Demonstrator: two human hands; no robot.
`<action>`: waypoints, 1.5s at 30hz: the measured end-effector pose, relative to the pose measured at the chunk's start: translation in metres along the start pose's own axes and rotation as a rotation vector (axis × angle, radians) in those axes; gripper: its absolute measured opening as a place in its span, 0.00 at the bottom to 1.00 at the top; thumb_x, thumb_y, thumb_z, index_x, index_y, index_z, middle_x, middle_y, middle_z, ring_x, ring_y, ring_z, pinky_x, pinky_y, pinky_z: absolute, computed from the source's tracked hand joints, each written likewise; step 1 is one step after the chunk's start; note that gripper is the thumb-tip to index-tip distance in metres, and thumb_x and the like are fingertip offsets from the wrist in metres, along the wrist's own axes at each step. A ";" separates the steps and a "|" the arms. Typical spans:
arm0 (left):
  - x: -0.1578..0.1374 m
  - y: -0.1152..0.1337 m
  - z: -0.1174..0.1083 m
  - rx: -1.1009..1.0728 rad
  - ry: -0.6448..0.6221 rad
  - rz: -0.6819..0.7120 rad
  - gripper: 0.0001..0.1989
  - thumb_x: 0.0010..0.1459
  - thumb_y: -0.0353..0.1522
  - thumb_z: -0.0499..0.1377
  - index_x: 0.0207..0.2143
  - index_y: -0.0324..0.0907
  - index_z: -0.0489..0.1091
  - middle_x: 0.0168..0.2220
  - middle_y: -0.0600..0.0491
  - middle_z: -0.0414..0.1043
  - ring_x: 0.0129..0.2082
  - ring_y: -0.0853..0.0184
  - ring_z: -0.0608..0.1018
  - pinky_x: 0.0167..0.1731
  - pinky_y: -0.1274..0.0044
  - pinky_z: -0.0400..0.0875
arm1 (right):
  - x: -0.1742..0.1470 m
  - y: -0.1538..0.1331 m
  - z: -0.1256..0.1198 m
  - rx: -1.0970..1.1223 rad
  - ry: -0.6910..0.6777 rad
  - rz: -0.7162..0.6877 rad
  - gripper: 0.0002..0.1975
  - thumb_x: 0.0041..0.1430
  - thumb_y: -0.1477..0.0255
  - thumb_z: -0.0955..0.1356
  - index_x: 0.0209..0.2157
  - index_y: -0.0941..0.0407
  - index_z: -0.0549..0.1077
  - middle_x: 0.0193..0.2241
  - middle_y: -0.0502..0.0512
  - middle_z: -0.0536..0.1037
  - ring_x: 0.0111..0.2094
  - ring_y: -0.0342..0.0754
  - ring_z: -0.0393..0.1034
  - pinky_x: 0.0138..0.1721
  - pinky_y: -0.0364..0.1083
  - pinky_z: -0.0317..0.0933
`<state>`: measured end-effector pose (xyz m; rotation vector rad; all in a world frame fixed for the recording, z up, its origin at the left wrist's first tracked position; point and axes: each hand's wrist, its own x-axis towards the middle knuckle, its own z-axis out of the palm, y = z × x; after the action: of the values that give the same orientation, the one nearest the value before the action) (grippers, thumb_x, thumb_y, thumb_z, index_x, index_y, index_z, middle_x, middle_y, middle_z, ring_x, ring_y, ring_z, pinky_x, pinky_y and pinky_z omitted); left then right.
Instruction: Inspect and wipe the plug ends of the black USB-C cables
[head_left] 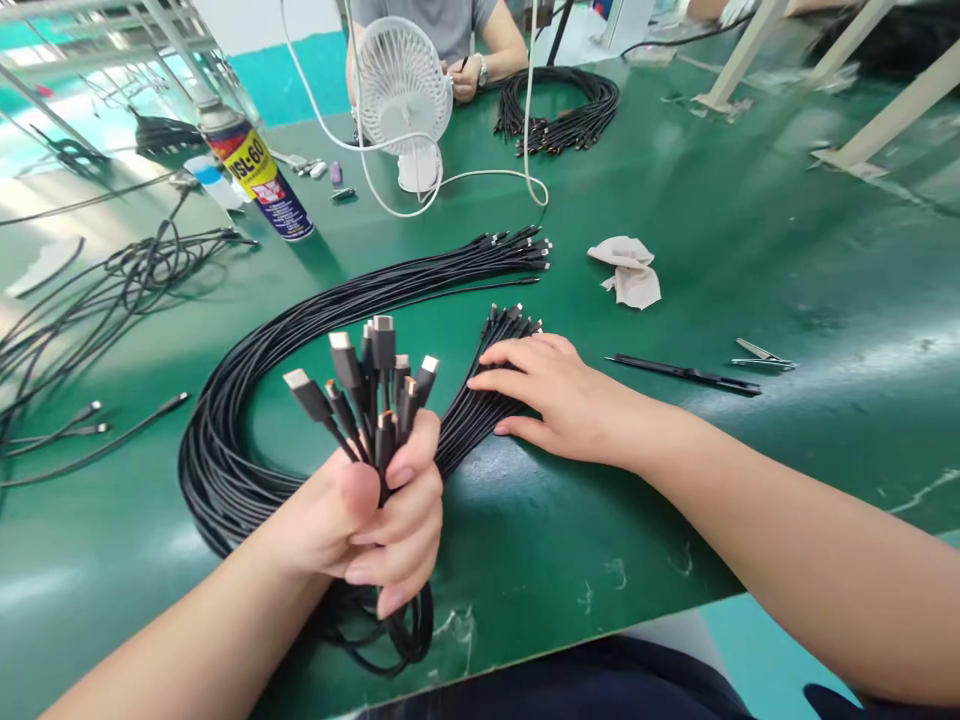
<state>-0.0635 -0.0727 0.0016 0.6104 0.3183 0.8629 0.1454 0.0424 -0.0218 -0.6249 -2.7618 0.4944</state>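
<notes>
My left hand (394, 520) is wrapped round a bunch of black USB cables (367, 380), their plugs fanning upward above the fist. Loops of these cables hang below the hand near the table's front edge. A large bundle of black cables (225, 400) lies curved in a U on the table behind, with one end at the far side and the other under my right hand. My right hand (551, 395) rests on that near end, fingers spread across the cables just behind their plugs.
On the green table (750, 480) lie black tweezers (682, 374), a small metal clip (765, 357) and a crumpled cloth (628, 270). A spray can (259, 175), white fan (405, 90) and coiled cables (559, 105) stand farther back, near a seated person (435, 35). Loose cables (135, 280) lie left.
</notes>
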 end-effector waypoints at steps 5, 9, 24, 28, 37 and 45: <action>-0.001 0.004 0.000 -0.053 -0.043 0.029 0.18 0.59 0.37 0.62 0.25 0.45 0.54 0.12 0.67 0.50 0.03 0.79 0.53 0.07 0.84 0.62 | 0.003 -0.001 -0.008 0.000 -0.014 0.014 0.08 0.58 0.70 0.71 0.39 0.57 0.73 0.41 0.57 0.74 0.47 0.54 0.65 0.57 0.60 0.49; 0.001 0.006 -0.006 -0.033 -0.070 -0.003 0.20 0.53 0.40 0.67 0.23 0.46 0.57 0.09 0.67 0.51 0.02 0.77 0.54 0.06 0.82 0.63 | 0.001 -0.006 -0.011 0.008 -0.071 0.003 0.05 0.60 0.73 0.67 0.38 0.57 0.73 0.37 0.55 0.73 0.43 0.52 0.63 0.55 0.58 0.48; 0.019 -0.003 -0.008 0.553 0.461 0.118 0.09 0.58 0.35 0.64 0.28 0.42 0.69 0.22 0.58 0.71 0.28 0.69 0.80 0.37 0.76 0.77 | -0.001 -0.015 -0.009 -0.184 -0.248 0.115 0.08 0.50 0.82 0.63 0.31 0.60 0.71 0.31 0.57 0.72 0.37 0.52 0.62 0.39 0.52 0.52; 0.021 -0.005 -0.012 0.803 0.622 0.233 0.11 0.56 0.35 0.66 0.25 0.41 0.70 0.41 0.50 0.76 0.49 0.62 0.76 0.53 0.71 0.69 | 0.000 -0.016 -0.014 -0.285 0.032 0.018 0.08 0.55 0.80 0.64 0.30 0.58 0.74 0.27 0.53 0.74 0.36 0.51 0.65 0.49 0.59 0.52; 0.025 -0.003 -0.009 0.856 0.619 0.024 0.13 0.51 0.37 0.68 0.24 0.41 0.68 0.42 0.47 0.76 0.47 0.55 0.77 0.50 0.64 0.70 | -0.002 -0.019 -0.009 -0.221 0.548 -0.040 0.15 0.57 0.78 0.66 0.45 0.49 0.74 0.53 0.53 0.72 0.62 0.61 0.58 0.66 0.69 0.35; 0.030 -0.006 -0.007 0.712 0.622 0.074 0.15 0.49 0.37 0.69 0.23 0.41 0.66 0.23 0.55 0.72 0.27 0.67 0.76 0.31 0.74 0.72 | 0.002 -0.024 -0.004 0.681 0.540 0.227 0.46 0.54 0.76 0.67 0.67 0.47 0.38 0.67 0.64 0.52 0.66 0.56 0.54 0.60 0.60 0.59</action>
<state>-0.0449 -0.0495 -0.0085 1.0037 1.2054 0.9978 0.1359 0.0238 -0.0083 -0.7497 -1.8621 1.0655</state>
